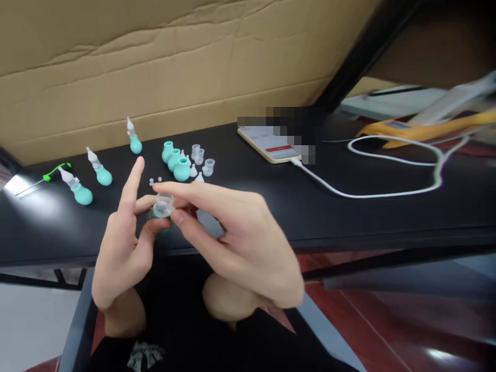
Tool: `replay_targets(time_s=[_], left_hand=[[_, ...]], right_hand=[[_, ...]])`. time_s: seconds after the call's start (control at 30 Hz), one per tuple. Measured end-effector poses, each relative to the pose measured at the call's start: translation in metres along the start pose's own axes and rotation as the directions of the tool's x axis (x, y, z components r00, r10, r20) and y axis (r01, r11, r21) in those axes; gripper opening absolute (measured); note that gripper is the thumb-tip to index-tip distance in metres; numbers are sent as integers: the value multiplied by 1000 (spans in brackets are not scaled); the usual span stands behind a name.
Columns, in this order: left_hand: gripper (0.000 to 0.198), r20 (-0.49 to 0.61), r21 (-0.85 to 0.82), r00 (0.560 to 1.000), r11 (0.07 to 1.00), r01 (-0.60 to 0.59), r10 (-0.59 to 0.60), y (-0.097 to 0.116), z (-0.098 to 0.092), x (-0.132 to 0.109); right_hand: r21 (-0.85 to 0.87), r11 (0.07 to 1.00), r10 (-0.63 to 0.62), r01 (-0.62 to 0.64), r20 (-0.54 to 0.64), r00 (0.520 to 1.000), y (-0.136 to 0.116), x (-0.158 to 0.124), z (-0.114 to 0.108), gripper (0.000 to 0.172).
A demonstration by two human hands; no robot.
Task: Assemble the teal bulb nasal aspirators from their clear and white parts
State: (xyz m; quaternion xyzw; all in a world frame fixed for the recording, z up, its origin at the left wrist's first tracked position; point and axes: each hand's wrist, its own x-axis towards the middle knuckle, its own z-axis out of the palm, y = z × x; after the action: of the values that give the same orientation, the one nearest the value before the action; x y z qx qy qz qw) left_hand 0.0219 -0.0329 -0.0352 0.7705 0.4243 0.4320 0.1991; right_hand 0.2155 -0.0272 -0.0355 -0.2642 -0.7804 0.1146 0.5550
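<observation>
My left hand (124, 243) and my right hand (236, 232) meet over the front edge of the black table (349, 217). Together they pinch a small teal bulb with a clear plastic cap (163, 205) on top. My left index finger points upward. My right thumb and index finger grip the cap. Behind the hands stand three assembled teal bulbs with clear tips (79, 188), a cluster of bare teal bulbs (176, 160), and several loose clear caps (201, 157).
A green-handled tool (50, 175) lies at the far left. A phone (271, 144) with a white cable (387, 170) rests to the right. A cardboard sheet (155, 67) backs the table. Yellow objects (426, 129) lie at the far right.
</observation>
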Motion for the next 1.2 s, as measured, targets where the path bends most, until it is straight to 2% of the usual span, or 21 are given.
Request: replay_targets(time_s=[0.07, 0.2, 0.27, 0.37, 0.5, 0.7, 0.97, 1.07, 1.2], left_hand=[[74, -29, -67, 1000, 998, -5, 3, 3, 3, 5], [79, 52, -114, 999, 993, -3, 9, 24, -1, 23], [80, 80, -100, 996, 993, 57, -50, 35, -5, 28], [80, 58, -50, 992, 992, 115, -112, 40, -6, 26], [81, 42, -16, 992, 993, 118, -118, 33, -3, 20], [79, 55, 48, 992, 992, 114, -117, 27, -8, 15], [78, 142, -21, 988, 998, 55, -52, 16, -12, 11], [76, 135, 19, 990, 999, 42, -44, 15, -11, 9], [76, 47, 155, 998, 987, 41, -49, 14, -7, 5]], right_hand=[[28, 999, 29, -29, 11, 1000, -2, 0, -9, 32], [74, 983, 177, -169, -109, 978, -10, 4, -18, 26], [107, 969, 238, -223, -161, 958, -14, 7, -14, 20], [172, 953, 283, -250, -202, 938, -13, 12, -3, 14], [253, 937, 277, -239, -126, 952, -5, 14, 6, 18], [188, 959, 226, -213, -45, 973, -2, 8, 1, 21], [136, 981, 130, -137, 58, 990, 0, 7, -6, 25], [106, 983, 146, -150, 43, 988, 0, 7, -3, 29], [50, 981, 191, -189, -27, 981, 1, 8, 12, 35]])
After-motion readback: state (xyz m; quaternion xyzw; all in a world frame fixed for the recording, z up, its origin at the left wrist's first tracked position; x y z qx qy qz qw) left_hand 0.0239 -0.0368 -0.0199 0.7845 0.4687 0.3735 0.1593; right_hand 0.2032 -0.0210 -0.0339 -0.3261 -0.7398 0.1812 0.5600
